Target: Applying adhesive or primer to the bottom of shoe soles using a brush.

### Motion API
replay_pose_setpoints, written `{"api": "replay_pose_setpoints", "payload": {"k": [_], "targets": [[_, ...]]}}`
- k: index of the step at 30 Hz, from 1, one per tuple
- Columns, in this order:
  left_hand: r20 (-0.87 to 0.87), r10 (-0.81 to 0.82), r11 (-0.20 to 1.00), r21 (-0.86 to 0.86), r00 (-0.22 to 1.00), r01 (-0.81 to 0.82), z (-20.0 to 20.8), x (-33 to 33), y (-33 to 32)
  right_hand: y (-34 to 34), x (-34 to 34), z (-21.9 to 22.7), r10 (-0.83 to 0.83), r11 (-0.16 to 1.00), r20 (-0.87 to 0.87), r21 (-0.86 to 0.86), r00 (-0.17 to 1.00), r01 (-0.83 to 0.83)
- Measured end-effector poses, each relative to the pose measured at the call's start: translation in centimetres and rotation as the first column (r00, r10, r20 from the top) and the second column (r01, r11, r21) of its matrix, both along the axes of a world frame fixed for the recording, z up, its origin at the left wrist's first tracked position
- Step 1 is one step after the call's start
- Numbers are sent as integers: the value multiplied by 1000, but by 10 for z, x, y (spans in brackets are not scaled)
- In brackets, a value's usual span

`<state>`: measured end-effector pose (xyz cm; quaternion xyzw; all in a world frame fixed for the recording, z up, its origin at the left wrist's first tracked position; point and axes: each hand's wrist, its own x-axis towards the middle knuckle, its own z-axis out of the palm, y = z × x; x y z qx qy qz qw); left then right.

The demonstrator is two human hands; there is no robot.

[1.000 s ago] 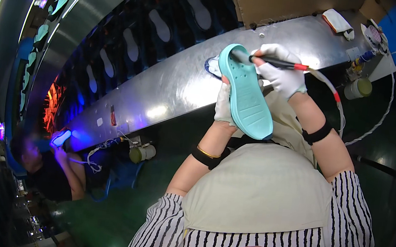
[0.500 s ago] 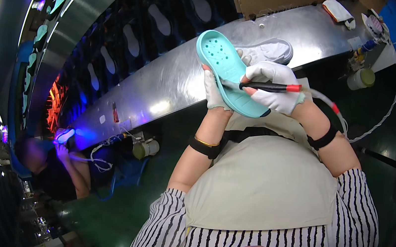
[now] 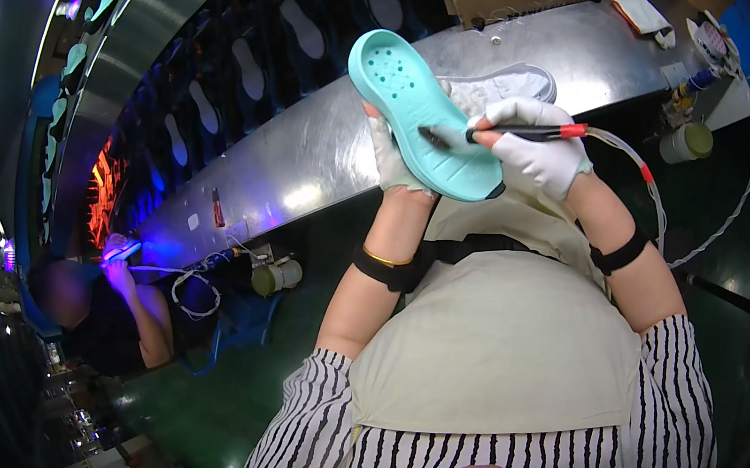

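My left hand (image 3: 392,153), in a white fingertip-less glove, grips a turquoise shoe sole (image 3: 411,106) from beneath. Small dark holes dot the far end of its inner face, and a dark patch marks the near tip. My right hand (image 3: 539,142), gloved the same way, is closed round the black handle of a brush (image 3: 511,135) with red bands and a pale tube trailing from its end. The dark bristles rest on or just over the middle of the sole. Beyond it a white-grey shoe upper (image 3: 513,84) lies on the metal bench, partly hidden by the sole.
The metal bench (image 3: 308,168) curves from upper right to lower left. Behind it, insole-shaped pieces (image 3: 303,28) hang in dark racks. A folded white cloth (image 3: 645,16) and a pot (image 3: 690,143) are at right. Another person (image 3: 112,323) works at far left under violet light.
The sole has shifted a little left and up in my left hand. My right hand has turned the brush, so its dark bristles now show against the sole.
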<state>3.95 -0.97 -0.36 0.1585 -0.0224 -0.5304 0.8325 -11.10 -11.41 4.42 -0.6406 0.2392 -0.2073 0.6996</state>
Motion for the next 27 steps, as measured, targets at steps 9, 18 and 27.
{"api": "replay_pose_setpoints", "payload": {"k": [9,18,27], "targets": [[-119,-78,987,-146,990,60,7,-19,-1,8,0,-9,221,950,218,-268,951,-160],[-39,-164,955,-258,986,148,6,-5,-3,10,-2,-12,209,886,245,-456,947,-78],[127,-70,996,58,989,63,11,-3,-5,1,0,-15,242,909,277,-400,930,-118]]}}
